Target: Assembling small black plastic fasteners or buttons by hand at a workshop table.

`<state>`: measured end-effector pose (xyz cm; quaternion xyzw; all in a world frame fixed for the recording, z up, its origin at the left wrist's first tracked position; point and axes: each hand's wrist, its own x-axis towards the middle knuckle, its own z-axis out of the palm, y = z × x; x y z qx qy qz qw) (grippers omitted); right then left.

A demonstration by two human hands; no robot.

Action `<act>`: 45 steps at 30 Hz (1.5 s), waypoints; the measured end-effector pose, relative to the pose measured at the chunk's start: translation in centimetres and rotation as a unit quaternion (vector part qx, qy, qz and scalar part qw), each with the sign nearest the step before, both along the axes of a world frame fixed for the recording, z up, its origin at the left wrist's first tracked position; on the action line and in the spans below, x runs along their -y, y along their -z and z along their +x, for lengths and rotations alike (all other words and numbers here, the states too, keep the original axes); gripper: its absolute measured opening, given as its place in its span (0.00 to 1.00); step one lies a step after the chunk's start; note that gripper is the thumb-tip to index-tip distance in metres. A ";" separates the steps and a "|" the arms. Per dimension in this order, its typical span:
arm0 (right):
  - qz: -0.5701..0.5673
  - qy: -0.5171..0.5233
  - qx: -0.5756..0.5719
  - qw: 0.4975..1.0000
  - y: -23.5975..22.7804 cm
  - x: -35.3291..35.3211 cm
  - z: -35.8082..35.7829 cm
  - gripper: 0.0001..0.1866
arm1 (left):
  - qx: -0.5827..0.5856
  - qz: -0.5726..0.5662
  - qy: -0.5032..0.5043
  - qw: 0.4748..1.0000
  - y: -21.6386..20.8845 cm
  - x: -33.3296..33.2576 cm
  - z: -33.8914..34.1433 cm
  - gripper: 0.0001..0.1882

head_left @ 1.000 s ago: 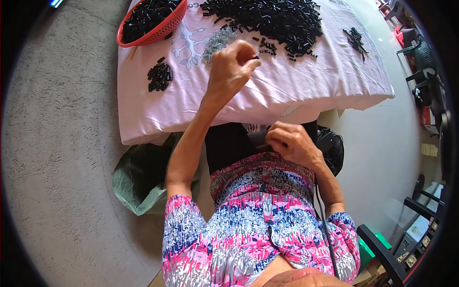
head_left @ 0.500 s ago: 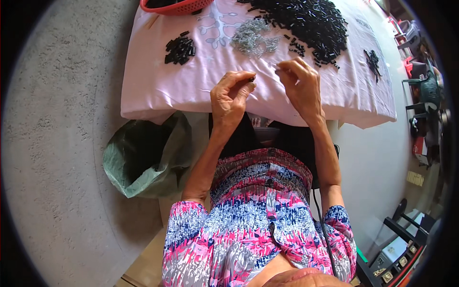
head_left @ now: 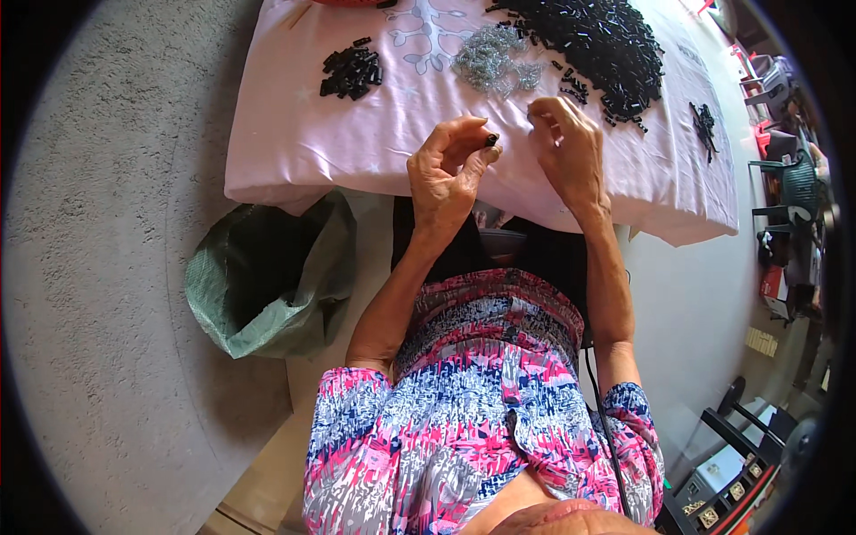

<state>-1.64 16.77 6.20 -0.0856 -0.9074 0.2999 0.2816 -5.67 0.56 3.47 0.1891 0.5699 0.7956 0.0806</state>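
Observation:
Over the near part of the pink-clothed table (head_left: 285, 143), my left hand (head_left: 446, 183) pinches a small black tube (head_left: 491, 140) between thumb and fingertips. To its right, my right hand (head_left: 571, 156) is closed with its fingertips together; what they hold, if anything, is too small to make out. Just beyond my hands lies a heap of small silvery metal pieces (head_left: 495, 62). A large pile of black tubes (head_left: 588, 45) spreads behind my right hand. Smaller black heaps lie at the left (head_left: 351, 71) and the right edge (head_left: 703, 129).
A red basket (head_left: 348, 3) is partly visible at the far edge. Below the table's left corner an open green woven sack (head_left: 236, 334) stands on the floor. Chairs (head_left: 798, 178) are at the far right, and a dark cable (head_left: 599, 401) runs down beside my right arm.
The view has shifted a little. My left hand's fingers have opened slightly around the black tube, showing more of it. My right hand stays close by, still pinched.

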 end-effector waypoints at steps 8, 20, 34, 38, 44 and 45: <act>-0.433 -0.159 -0.033 0.887 -1.0 1.7 4.4 0.08 | 0.089 0.027 0.076 0.993 -1.1 0.8 1.4 0.10; -0.467 -0.153 -0.053 0.869 -0.7 1.8 6.4 0.08 | 0.182 0.158 0.204 0.949 0.2 0.5 2.8 0.10; -0.102 0.053 -0.062 0.991 -0.8 -4.6 7.1 0.08 | 0.279 0.198 0.229 0.912 1.0 -0.3 4.0 0.09; 0.015 0.128 -0.028 0.991 1.2 -8.5 5.3 0.07 | 0.287 0.204 0.246 0.903 1.5 -0.2 4.0 0.10; 0.095 0.203 0.061 0.973 1.0 -8.5 3.9 0.07 | 0.293 0.212 0.251 0.898 2.0 0.3 4.3 0.09; 0.081 0.206 0.069 0.973 1.0 -8.5 3.9 0.07 | 0.295 0.205 0.249 0.899 1.9 0.4 4.4 0.09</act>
